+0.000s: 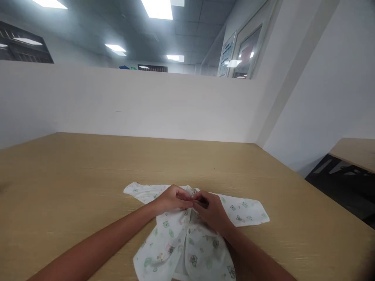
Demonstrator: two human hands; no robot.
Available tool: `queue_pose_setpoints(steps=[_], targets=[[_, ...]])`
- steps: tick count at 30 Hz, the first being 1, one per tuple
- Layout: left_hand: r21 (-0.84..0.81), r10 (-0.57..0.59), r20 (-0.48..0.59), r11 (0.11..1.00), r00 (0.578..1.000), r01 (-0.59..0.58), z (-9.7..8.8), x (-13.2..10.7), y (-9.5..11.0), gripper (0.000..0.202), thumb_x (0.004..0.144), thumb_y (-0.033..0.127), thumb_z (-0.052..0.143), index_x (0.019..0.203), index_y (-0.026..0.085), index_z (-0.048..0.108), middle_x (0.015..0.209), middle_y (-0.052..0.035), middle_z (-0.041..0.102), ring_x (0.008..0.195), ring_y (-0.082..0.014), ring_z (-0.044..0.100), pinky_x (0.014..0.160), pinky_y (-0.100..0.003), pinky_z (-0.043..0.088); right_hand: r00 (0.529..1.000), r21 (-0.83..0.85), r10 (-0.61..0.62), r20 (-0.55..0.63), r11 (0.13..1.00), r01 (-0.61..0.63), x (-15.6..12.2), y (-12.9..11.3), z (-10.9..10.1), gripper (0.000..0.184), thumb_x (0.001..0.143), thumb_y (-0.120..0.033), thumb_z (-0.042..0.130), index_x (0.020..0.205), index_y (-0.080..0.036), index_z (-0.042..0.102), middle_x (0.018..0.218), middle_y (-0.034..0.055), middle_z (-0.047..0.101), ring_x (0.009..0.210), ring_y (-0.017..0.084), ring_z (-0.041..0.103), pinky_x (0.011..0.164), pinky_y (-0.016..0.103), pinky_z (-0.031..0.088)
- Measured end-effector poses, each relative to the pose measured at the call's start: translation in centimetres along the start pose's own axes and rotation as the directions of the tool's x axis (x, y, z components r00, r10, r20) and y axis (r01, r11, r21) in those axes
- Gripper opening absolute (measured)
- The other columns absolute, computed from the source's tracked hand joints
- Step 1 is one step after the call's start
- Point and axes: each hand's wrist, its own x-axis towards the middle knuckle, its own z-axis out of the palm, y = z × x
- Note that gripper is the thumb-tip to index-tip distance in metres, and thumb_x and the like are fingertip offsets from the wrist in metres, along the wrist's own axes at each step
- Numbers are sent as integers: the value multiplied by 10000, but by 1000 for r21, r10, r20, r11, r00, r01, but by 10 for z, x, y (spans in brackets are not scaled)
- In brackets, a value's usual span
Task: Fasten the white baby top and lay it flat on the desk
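Left hand (172, 199) and right hand (213, 211) pinch the shirt (202, 245) toward its far end, seemingly fastening it; next, the nearer edges (189, 231) need aligning.

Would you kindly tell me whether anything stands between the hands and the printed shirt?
Nothing visible does: the left hand and right hand meet right at the printed shirt, over its upper front.

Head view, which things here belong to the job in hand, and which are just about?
In the job:
- white printed garment
- left hand and right hand, at its front
- wooden table beneath

Just about:
- white partition
- side table
- ceiling light
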Motion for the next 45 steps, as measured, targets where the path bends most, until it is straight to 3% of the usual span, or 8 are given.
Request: queue_pose_setpoints(steps=[8, 14, 21, 25, 32, 40, 42, 45], targets=[[-58, 74, -26, 995, 997, -76, 2, 1, -13, 352, 764, 313, 870, 1059, 153, 766, 822, -33, 692, 774, -129, 632, 720, -235, 482, 999, 66, -42, 1, 997, 42, 0, -1, -2, 161, 922, -258, 614, 1000, -183, 733, 883, 12, 725, 758, 154, 624, 701, 246, 452], [-77, 143, -49, 986, 988, -147, 2, 0, -16, 503, 795, 313, 855, 1252, 161, 710, 856, -28, 675, 779, -119, 626, 741, -237, 495, 996, -15, -80, -38, 997, 80, 1, -1, 1, 87, 913, -241, 614, 868, -179, 654, 804, -8, 678, 713, 136, 589, 680, 239, 431], [-108, 71, -101, 991, 992, -82, 7, -4, -11, 604, 783, 308, 834, 1337, 148, 653, 865, -49, 710, 777, -151, 671, 711, -249, 515, 992, -126, -119, -43, 986, 113, -2, -3, 2, 104, 887, -218, 629, 853, -200, 725, 848, 1, 729, 771, 162, 645, 732, 267, 434], [-10, 102, -134, 994, 986, -104, 11, -8, -2, 578, 802, 303, 792, 1336, 138, 644, 885, -69, 743, 780, -170, 685, 730, -275, 528, 996, -103, -55, -76, 994, 47, 0, -3, 3, 145, 914, -308, 690, 829, -196, 726, 821, 9, 720, 752, 169, 634, 731, 282, 426], [275, 235, -163, 943, 958, -185, 20, -11, -1, 316, 910, 310, 697, 1211, 214, 709, 799, -11, 714, 738, -144, 645, 695, -251, 476, 1000, -181, -17, 23, 983, 21, 1, -1, 3, 123, 921, -221, 603, 805, -178, 612, 912, 29, 669, 877, 188, 580, 817, 310, 388], [264, 275, -104, 934, 956, -240, 13, -6, -8, 334, 951, 361, 671, 1270, 264, 662, 859, 9, 688, 729, -139, 583, 689, -265, 440, 985, 66, 85, 150, 993, -96, 6, -2, -9, 179, 917, -276, 528, 764, -182, 539, 864, 19, 578, 852, 186, 533, 787, 301, 397], [355, 290, -88, 903, 953, -242, 11, -6, -10, 358, 958, 333, 650, 1311, 279, 648, 882, 4, 693, 802, -164, 604, 754, -291, 451, 990, -8, 85, 110, 996, -85, 6, 1, -6, 172, 925, -265, 533, 777, -183, 565, 873, 22, 586, 866, 191, 541, 812, 310, 407], [596, 359, -80, 765, 930, -244, 9, -6, -15, 346, 973, 270, 587, 1311, 280, 663, 1004, -34, 703, 1048, -235, 612, 968, -379, 434, 1000, -246, -12, -19, 969, 7, 9, 10, 0, 133, 936, -219, 563, 819, -177, 614, 989, 57, 626, 1002, 226, 556, 938, 364, 411]])
